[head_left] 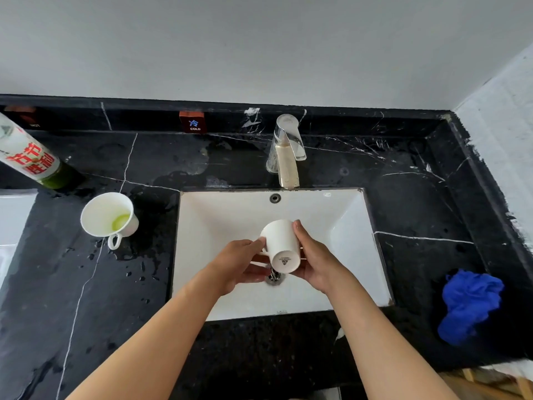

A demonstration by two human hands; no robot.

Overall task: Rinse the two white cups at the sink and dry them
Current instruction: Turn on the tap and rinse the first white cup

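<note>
Over the white rectangular sink (340, 226), left hand (239, 262) and right hand (315, 259) both gripped the upturned white ceramic cup (281, 243).

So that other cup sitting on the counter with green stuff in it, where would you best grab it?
By its handle, coming from the near side. The cup on the counter stands upright left of the sink, its loop handle pointing toward the person, so fingers can likely hook it without tipping the green liquid. Both hands, left hand and right hand, now hold the other cup.

Left grip (236, 262), right grip (315, 259) curled inward
</note>
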